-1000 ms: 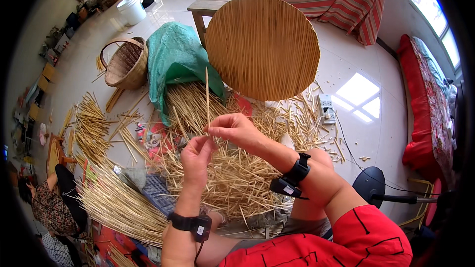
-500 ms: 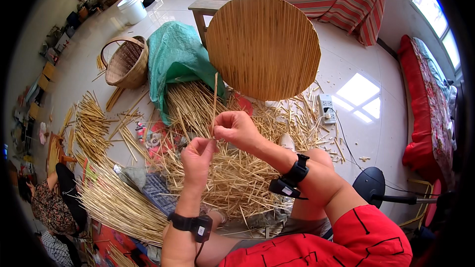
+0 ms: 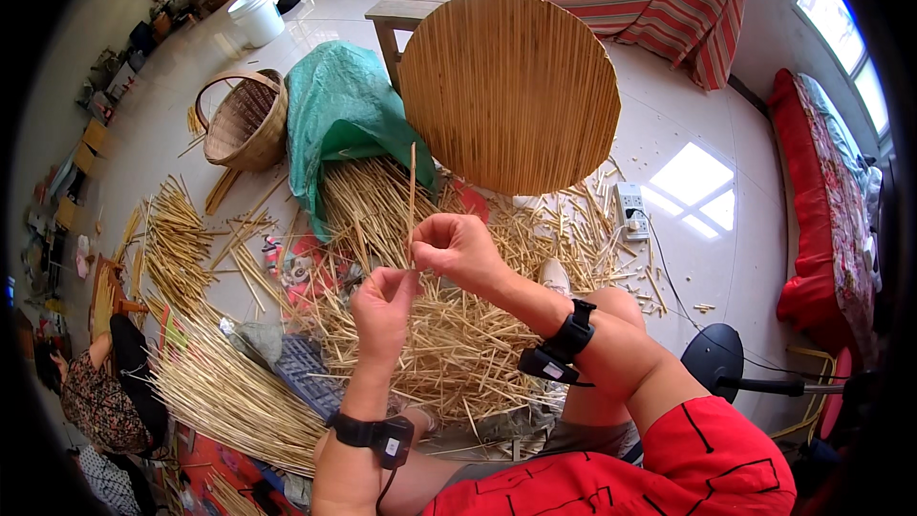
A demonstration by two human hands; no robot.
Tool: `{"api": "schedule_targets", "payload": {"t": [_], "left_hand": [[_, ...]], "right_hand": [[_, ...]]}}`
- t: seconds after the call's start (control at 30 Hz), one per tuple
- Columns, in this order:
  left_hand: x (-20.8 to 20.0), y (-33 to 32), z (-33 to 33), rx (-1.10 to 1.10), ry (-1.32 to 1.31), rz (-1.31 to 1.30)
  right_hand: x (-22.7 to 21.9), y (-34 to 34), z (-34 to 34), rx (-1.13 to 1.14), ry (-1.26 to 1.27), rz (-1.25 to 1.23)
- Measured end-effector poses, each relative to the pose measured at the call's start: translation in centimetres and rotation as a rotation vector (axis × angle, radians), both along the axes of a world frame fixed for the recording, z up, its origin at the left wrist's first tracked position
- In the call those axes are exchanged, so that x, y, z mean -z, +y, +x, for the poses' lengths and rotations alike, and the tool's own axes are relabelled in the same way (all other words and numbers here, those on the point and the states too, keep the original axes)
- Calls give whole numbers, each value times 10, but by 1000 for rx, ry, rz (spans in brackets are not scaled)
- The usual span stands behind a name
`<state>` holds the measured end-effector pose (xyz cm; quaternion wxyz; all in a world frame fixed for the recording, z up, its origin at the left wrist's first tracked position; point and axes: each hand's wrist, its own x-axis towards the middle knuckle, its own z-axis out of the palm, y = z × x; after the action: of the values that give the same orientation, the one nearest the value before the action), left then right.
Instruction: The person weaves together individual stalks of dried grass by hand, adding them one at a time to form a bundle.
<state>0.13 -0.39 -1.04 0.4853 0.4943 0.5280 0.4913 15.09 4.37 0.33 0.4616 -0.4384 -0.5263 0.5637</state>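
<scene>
**Slender straw-coloured stalk pinched for close finger work**

Nearest you, your bare left hand has thumb and fingers pressed together, apparently on the stalk's lower end, though the contact itself is hidden. Your bare right hand, just beyond and to the right, pinches the stalk slightly farther up; its fingers are curled, leaving no visible gap. The stalk's free end points toward the far side.

Below lies a loose heap of short, pale, cut stalk pieces; left of it, a long pale bundle of fine stalks. Farther off, a green woven-plastic sack spills more stalks, and right of it stands a round brown panel of parallel strips.

You seem to be partway through working this one stalk at its lower end. The next move calls for a light, steady pinch from both sides, so the thin stalk neither bends nor slips.
</scene>
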Motion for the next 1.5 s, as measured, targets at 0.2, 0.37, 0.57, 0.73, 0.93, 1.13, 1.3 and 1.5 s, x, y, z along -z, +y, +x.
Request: {"api": "schedule_targets", "payload": {"t": [0.2,0.37,0.57,0.73,0.93,1.13,1.3,1.5], "left_hand": [[2,-1,1,-9,20,4],[-5,-1,2,63,-67,-35],[-6,0,1,113,-159,-65],[-1,0,-3,103,-98,-64],[-7,0,-2,211,-169,-85],[-10,-1,-3,229,-248,-129],[-14,-1,-7,239,-289,-86],[-9,3,-10,191,-339,-60]], "right_hand": [[3,0,-1,-11,-9,26],[7,3,0,-94,221,-143],[10,2,-2,-129,368,-219],[1,-1,-3,-187,357,-191],[7,4,2,-306,404,-215],[15,4,0,-254,459,-398],[30,7,2,-211,-420,-99],[39,-11,10,-842,-1299,70]]}}
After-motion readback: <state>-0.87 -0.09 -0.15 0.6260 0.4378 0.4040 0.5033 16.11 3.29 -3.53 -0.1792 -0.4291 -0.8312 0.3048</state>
